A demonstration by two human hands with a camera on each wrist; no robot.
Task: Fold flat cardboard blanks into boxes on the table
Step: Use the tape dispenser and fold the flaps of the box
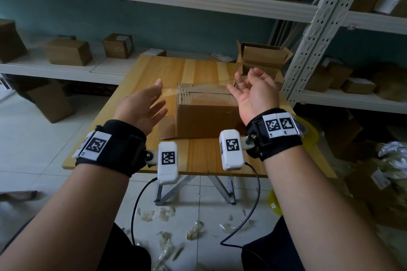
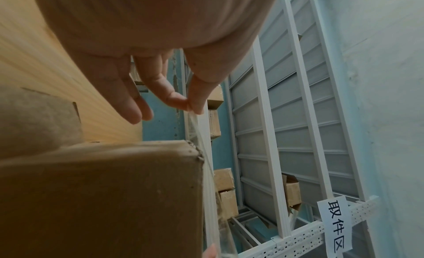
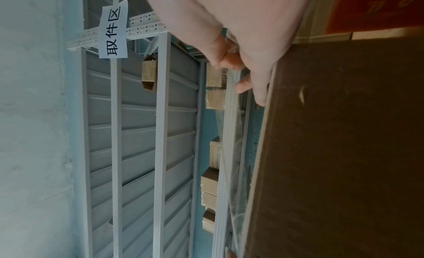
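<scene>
Folded box (image 1: 206,114) mid-counter (image 1: 196,68), seam up. Clear tape strip (image 1: 198,87) stretched above it, pinched at both ends: left hand (image 1: 141,110), right hand (image 1: 256,92). Tape likely flimsy, sticky; keep taut, hold by ends. Cardboard light, stiff.

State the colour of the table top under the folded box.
Light yellowish wood grain on the table top; head view shows it best.

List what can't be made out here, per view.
- Head view: clear tape stretched between left hand and right hand is nearly invisible; its ends cannot be traced.
- Head view: the right hand hides the box's right top corner.
- Right wrist view: the palm hides the fingertips' grip on the tape.
- Shelf parcel labels: too small.
</scene>
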